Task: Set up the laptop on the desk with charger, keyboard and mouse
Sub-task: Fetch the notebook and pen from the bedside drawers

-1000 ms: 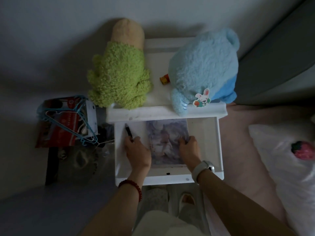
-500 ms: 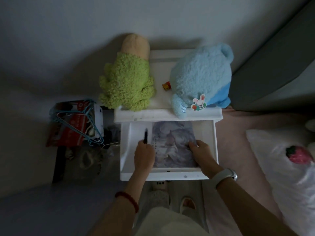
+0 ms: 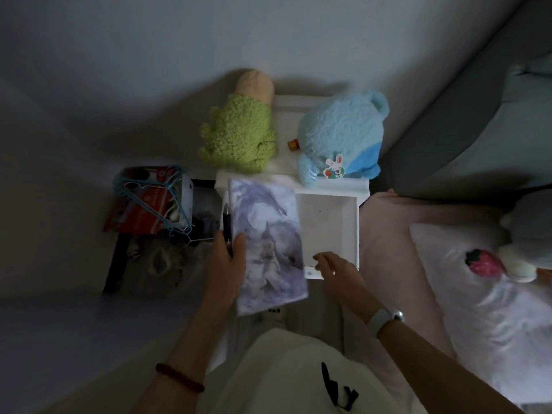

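Booklet [image 3: 268,234] with a pale purple illustrated cover sits in my left hand [image 3: 225,265], held up over the left part of the open white drawer [image 3: 357,228] and tilted, its near edge reaching past the drawer front toward me. My thumb lies across the cover's left edge with the other fingers curled behind, and the same grasp pins a black pen [image 3: 227,225] against the booklet's left side, tip pointing away from me. A red bead bracelet [image 3: 179,380] circles that wrist.

My right hand [image 3: 334,271] hovers at the drawer's near right corner, fingers loose and slightly bent, grasping nothing; a white watch [image 3: 385,316] is on its wrist.

On the white nightstand top [image 3: 286,121] beyond the drawer, a green plush [image 3: 239,138] lies to the left and a blue plush [image 3: 340,132] with a rabbit sticker [image 3: 334,170] to the right, with a small red-orange object [image 3: 293,144] between them. Left of the nightstand stands a red box [image 3: 140,213] draped with blue hangers [image 3: 167,204]. At right lies a white pillow [image 3: 478,294] with a strawberry [image 3: 484,261] on it.
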Demonstrator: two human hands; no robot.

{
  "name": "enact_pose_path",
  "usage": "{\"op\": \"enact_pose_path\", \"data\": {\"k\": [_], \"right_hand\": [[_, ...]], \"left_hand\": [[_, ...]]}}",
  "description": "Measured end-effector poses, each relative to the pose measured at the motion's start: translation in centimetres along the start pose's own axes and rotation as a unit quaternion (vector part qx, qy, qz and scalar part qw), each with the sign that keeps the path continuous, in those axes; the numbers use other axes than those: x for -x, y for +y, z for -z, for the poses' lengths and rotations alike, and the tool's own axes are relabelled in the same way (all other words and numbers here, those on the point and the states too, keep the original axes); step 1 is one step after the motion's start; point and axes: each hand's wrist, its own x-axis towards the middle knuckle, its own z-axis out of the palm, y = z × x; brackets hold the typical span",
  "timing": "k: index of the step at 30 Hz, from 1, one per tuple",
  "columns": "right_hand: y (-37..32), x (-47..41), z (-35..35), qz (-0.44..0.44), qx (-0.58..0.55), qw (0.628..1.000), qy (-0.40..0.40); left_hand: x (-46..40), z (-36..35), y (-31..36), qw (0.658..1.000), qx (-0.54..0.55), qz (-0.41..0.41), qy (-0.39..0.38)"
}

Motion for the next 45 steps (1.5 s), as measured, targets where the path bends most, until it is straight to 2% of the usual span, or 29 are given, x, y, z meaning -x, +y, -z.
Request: {"op": "enact_pose_path", "data": {"k": [2, 3, 5, 7, 9, 12, 14, 17, 18, 20, 21, 24, 30, 33, 36, 37, 38, 39, 40, 41, 42, 43, 45], "right_hand": [[0.9, 0.6, -0.9, 0.116, 0.142, 0.983, 0.028], [1.1, 0.6, -1.3, 0.170, 0.207, 0.963, 0.003], [1.4, -0.1, -2.1, 0.281, 0.327, 0.899, -0.073], [1.4, -1.3, -2.8, 0.370, 0.424, 0.813, -0.147], [1.1, -2.4, -3.2, 0.404, 0.516, 0.732, -0.185], [0.7, -3.7, -3.3, 0.411, 0.654, 0.613, -0.166], [0.9, -4.1, -3.1, 0.401, 0.699, 0.574, -0.147], [0.9, -4.6, -1.9, 0.388, 0.729, 0.553, -0.115], [0.4, -4.9, -1.3, 0.389, 0.724, 0.561, -0.101], [-0.9, -5.6, -0.7, 0.373, 0.682, 0.622, -0.090], [-1.5, -5.9, -0.5, 0.357, 0.677, 0.638, -0.084], [-3.0, -8.0, -0.6, 0.337, 0.693, 0.636, -0.038], [-6.2, -12.3, -0.2, 0.296, 0.705, 0.643, -0.036], [-6.4, -12.3, 0.3, 0.317, 0.697, 0.642, -0.042], [-7.8, -10.2, 0.5, 0.316, 0.639, 0.700, 0.039], [-7.9, -9.2, 0.4, 0.301, 0.595, 0.743, 0.047], [-7.8, -8.3, -0.1, 0.267, 0.516, 0.813, 0.039], [-8.0, -7.1, 0.0, 0.205, 0.368, 0.906, 0.049], [-8.5, -5.8, 0.6, 0.132, 0.202, 0.968, 0.076], [-8.9, -4.4, 1.6, 0.078, 0.044, 0.989, 0.120], [-9.2, -2.5, 3.3, 0.037, -0.084, 0.985, 0.148], [-9.1, -0.4, 5.0, 0.019, -0.169, 0.972, 0.161], [-7.8, 4.1, 8.0, 0.025, -0.251, 0.948, 0.196]], "left_hand": [[0.5, 1.7, 1.0, 0.993, -0.056, -0.070, 0.072], [0.6, 2.4, 1.5, 0.985, -0.080, -0.097, 0.116], [0.4, 3.6, 2.3, 0.967, -0.107, -0.129, 0.192], [-0.2, 4.3, 2.9, 0.951, -0.128, -0.144, 0.243], [-1.1, 4.7, 3.1, 0.941, -0.148, -0.152, 0.264], [-2.3, 5.0, 3.2, 0.936, -0.173, -0.144, 0.270], [-2.7, 5.1, 3.2, 0.937, -0.176, -0.136, 0.270], [-3.4, 5.1, 3.5, 0.938, -0.165, -0.148, 0.267], [-3.8, 5.1, 3.7, 0.938, -0.161, -0.152, 0.266], [-4.6, 5.0, 4.0, 0.942, -0.154, -0.147, 0.258], [-4.9, 5.0, 4.2, 0.944, -0.153, -0.142, 0.254], [-5.8, 5.1, 5.0, 0.946, -0.145, -0.148, 0.248], [-8.1, 5.0, 6.2, 0.937, -0.166, -0.190, 0.241], [-8.8, 4.7, 6.5, 0.939, -0.173, -0.184, 0.232], [-8.6, 4.2, 7.6, 0.947, -0.134, -0.207, 0.206], [-8.3, 4.0, 8.1, 0.950, -0.110, -0.216, 0.196], [-7.9, 3.9, 8.5, 0.953, -0.087, -0.220, 0.187], [-7.2, 3.6, 9.1, 0.958, -0.060, -0.220, 0.172], [-6.5, 3.2, 9.6, 0.965, -0.027, -0.214, 0.148], [-5.9, 2.7, 10.1, 0.972, 0.007, -0.203, 0.118], [-4.9, 2.1, 10.6, 0.976, 0.035, -0.196, 0.083], [-3.6, 1.3, 11.1, 0.979, 0.053, -0.191, 0.045], [-0.2, -0.6, 12.3, 0.976, 0.071, -0.199, -0.042]]}}
